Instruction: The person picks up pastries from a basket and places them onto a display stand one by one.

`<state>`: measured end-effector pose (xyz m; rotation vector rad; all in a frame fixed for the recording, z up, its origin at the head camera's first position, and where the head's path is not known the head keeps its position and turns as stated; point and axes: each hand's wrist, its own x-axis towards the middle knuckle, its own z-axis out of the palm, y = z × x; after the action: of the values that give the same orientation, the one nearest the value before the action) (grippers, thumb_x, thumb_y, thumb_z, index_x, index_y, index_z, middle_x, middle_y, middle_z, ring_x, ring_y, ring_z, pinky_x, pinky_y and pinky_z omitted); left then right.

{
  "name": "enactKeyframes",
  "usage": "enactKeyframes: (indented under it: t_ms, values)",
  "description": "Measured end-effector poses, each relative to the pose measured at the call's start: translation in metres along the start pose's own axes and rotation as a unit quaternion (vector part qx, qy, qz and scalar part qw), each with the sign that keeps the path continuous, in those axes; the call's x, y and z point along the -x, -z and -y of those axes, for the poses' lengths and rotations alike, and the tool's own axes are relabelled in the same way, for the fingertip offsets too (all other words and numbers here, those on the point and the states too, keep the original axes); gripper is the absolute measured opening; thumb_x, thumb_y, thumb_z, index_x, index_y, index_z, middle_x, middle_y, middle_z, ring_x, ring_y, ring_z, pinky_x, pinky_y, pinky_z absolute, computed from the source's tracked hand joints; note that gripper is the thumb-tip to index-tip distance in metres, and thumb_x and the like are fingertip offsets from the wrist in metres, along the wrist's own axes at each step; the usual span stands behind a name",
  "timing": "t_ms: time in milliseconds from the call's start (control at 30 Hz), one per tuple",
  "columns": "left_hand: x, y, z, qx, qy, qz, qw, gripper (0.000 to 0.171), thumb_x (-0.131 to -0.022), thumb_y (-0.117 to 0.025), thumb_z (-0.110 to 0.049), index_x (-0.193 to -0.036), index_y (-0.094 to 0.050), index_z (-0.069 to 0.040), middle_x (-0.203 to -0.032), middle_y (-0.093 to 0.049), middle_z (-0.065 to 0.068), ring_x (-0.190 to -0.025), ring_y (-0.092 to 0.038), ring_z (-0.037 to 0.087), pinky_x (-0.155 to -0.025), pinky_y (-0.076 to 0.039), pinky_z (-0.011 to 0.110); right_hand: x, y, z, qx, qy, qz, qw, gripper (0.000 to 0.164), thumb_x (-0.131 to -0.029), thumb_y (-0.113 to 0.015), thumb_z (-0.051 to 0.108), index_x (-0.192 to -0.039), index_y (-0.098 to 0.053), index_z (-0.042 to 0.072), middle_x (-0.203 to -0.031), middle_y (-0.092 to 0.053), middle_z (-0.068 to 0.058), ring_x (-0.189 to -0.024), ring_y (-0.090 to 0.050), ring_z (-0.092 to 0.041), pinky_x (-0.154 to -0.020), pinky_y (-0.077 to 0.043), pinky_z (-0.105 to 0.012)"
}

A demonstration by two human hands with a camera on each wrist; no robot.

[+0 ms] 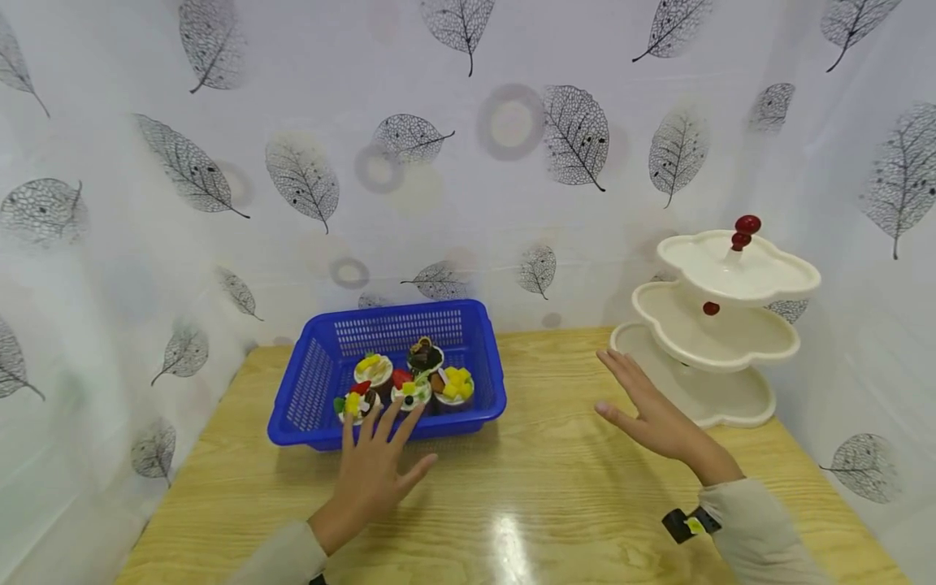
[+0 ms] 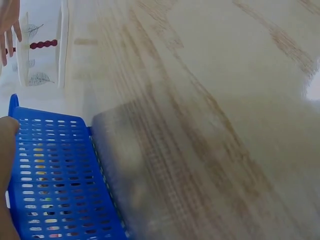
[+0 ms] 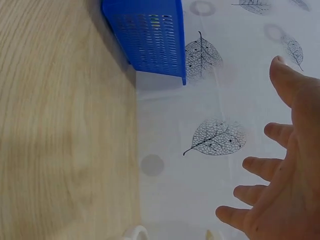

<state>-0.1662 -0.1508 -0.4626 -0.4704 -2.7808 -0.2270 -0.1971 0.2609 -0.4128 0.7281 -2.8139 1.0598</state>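
Observation:
A blue plastic basket (image 1: 307,406) stands on the table, holding several small cupcakes topped with fruit; one cupcake (image 1: 424,356) at the back has a dark chocolate top. My left hand (image 1: 373,479), fingers spread, is over the basket's front edge, its fingertips near the front cupcakes; whether it touches the rim cannot be told. To the right, my right hand (image 1: 658,418) is raised with straight fingers and holds nothing. It is just left of a cream three-tier stand (image 1: 717,341) with scalloped trays and red knobs. In the right wrist view, the right fingers (image 3: 262,167) are apart from each other.
The wooden table (image 1: 541,455) spreads between the basket and the stand. Behind and at both sides hangs a white curtain (image 1: 453,227) printed with grey leaves, close to the basket's back and the stand. A dark band (image 1: 691,524) is on the right wrist.

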Motion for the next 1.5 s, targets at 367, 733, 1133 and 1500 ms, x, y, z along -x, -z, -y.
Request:
enactKeyframes:
  t_ms: [367,733,1133,1500]
  values:
    - [-0.002,-0.017,0.001,0.046,0.03,-0.087,0.9947,0.055,-0.09,-0.058,-0.052,-0.137,-0.052,-0.023,-0.122,-0.058,0.007,-0.117,-0.048,0.033,-0.103,-0.019,0.059,-0.002,-0.02,-0.005,-0.019,0.01,-0.035,0.999,0.073,-0.094,-0.062,0.025,-0.153,-0.019,0.023,-0.157,-0.02,-0.014,-0.14,-0.023,-0.043,-0.1,-0.025,-0.067]
    - [-0.008,-0.029,0.005,0.064,0.019,-0.185,0.9805,0.039,-0.091,-0.058,-0.047,-0.117,-0.066,-0.019,-0.108,-0.064,0.007,-0.105,-0.053,0.032,-0.099,-0.023,0.061,-0.003,-0.03,-0.008,-0.055,0.03,-0.045,0.997,0.066,-0.093,-0.062,0.018,-0.15,-0.029,0.017,-0.153,-0.03,-0.013,-0.138,-0.03,-0.034,-0.102,-0.032,-0.059]
    - [-0.011,-0.038,0.004,0.071,0.017,-0.234,0.9694,0.038,-0.093,-0.054,-0.049,-0.107,-0.07,-0.018,-0.101,-0.065,0.005,-0.099,-0.054,0.031,-0.097,-0.026,0.06,-0.004,-0.033,-0.007,-0.052,0.03,-0.038,0.998,0.063,-0.094,-0.061,0.019,-0.149,-0.031,0.013,-0.151,-0.032,-0.017,-0.137,-0.032,-0.037,-0.1,-0.033,-0.06]
    - [-0.01,-0.038,0.002,0.081,0.022,-0.227,0.9703,0.031,-0.09,-0.061,-0.043,-0.105,-0.071,-0.017,-0.1,-0.065,0.006,-0.096,-0.053,0.031,-0.096,-0.024,0.06,-0.003,-0.034,-0.008,-0.062,0.028,-0.035,0.997,0.062,-0.093,-0.062,0.018,-0.148,-0.033,0.012,-0.151,-0.033,-0.015,-0.137,-0.032,-0.035,-0.101,-0.033,-0.06]
